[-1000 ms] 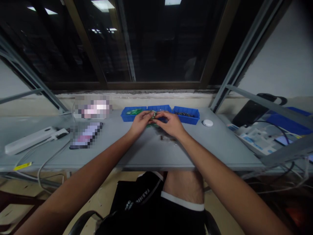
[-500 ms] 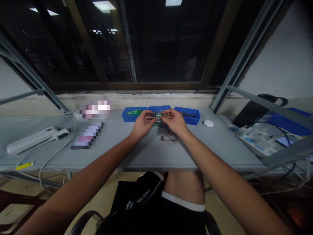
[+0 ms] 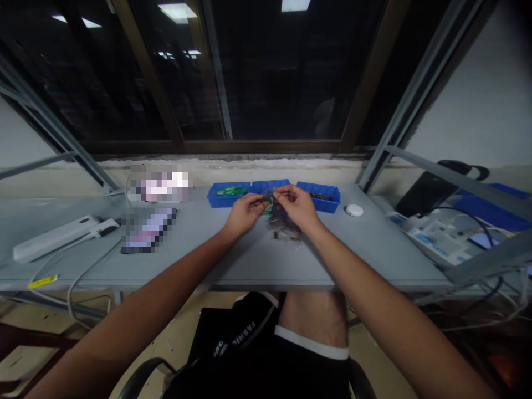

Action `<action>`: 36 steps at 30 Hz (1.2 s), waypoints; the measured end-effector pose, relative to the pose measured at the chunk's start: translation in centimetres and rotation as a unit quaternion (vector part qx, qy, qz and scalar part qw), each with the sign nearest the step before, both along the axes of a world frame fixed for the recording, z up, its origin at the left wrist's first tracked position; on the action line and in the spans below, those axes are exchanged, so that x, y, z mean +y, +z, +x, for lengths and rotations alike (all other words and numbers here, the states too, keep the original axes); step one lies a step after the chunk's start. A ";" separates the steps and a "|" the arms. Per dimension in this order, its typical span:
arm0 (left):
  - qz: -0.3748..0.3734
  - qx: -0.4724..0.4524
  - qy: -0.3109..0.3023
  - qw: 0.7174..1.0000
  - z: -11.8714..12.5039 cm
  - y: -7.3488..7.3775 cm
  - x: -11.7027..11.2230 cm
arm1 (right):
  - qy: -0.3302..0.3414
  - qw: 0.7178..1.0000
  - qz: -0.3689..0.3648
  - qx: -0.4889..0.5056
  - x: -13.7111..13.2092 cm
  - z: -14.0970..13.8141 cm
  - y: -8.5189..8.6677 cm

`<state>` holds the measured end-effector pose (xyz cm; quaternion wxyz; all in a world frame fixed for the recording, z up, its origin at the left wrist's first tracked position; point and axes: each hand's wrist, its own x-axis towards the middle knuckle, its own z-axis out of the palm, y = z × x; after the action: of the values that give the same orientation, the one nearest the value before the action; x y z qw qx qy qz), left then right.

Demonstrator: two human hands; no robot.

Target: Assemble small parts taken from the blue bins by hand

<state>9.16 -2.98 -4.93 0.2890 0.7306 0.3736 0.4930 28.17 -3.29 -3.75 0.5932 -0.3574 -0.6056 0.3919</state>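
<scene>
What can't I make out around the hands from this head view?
- Small green part between left hand and right hand: too small, fingers cover it; each grip unclear.
- Loose pieces on table: too small.
- Blue trays: contents blurred.
- Flat items at left: pixelated.

A dark window (image 3: 257,72) fills the upper frame, reflecting ceiling lights (image 3: 177,10). Below it runs a pale sill, then the grey worktop (image 3: 249,260). White wall (image 3: 477,105) stands at right.
</scene>
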 end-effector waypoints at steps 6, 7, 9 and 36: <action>-0.074 -0.069 0.006 0.995 0.1 -0.3 0.3 | -0.046 0.997 0.029 -0.045 0.6 0.3 -0.5; -0.075 -0.069 0.007 0.995 0.1 -0.4 0.4 | -0.047 0.997 0.032 -0.054 0.7 0.3 -0.6; -0.070 -0.059 0.009 0.996 0.1 -0.4 0.4 | -0.051 0.996 0.032 -0.072 0.8 0.3 -0.8; -0.069 -0.079 -0.009 0.994 0.0 -0.4 0.4 | 0.025 0.997 0.004 -0.071 0.4 0.3 -0.7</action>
<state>9.18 -2.61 -5.28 0.3714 0.6711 0.3761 0.5199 28.42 -2.88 -4.49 0.5402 -0.3666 -0.6566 0.3777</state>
